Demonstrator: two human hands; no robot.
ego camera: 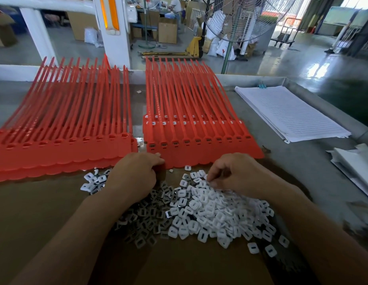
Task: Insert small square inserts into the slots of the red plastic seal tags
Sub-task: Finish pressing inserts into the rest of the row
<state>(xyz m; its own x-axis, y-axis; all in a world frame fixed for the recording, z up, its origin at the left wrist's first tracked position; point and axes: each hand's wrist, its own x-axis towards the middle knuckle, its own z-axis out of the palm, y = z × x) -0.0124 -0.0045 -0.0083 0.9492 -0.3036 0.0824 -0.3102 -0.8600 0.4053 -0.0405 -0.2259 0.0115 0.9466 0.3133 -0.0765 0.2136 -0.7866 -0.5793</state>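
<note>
Grey worktable (302, 161) in a factory hall is covered near the front by a brown cardboard sheet (45, 212). On it a heap of small white square plastic inserts (209, 212) is spread. Just behind the heap, red plastic seal tags are laid in a left row (61, 130) and a right row (199, 149). The left hand (135, 173) is placed at the heap's far left edge, fingers curled on the near corner of the right row. The right hand (236, 171) is held over the heap's far side, fingers bent down and touching inserts; whether one is pinched cannot be told. Far right of the heap a stack of lined white paper (292, 114) is kept.
</note>
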